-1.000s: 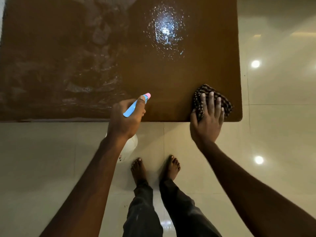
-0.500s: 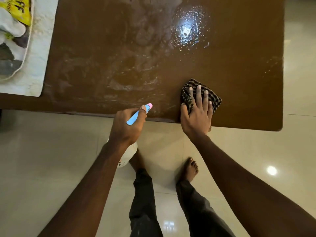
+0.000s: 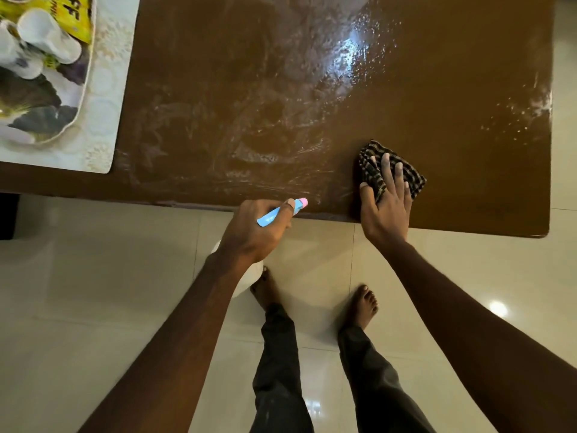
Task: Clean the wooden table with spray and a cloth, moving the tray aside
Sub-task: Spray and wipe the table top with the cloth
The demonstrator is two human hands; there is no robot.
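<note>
Right hand [image 3: 385, 207] is pressing the checked cloth [image 3: 370, 165], fingers spread, near the table [image 3: 452, 89]'s 5 o'clock edge; left hand [image 3: 256, 235] is gripping the spray bottle [image 3: 270, 217], fingers curled. Tray [image 3: 81, 98] is sitting at 10 o'clock.

Dim warm light, glare on wet table [image 3: 346, 54]

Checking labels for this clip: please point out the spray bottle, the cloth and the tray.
spray bottle [image 3: 269, 217]: head view, on its blue trigger head.
cloth [image 3: 370, 165]: head view, on the checked part at its left edge.
tray [image 3: 73, 98]: head view, on a bare patch near its right rim.
</note>
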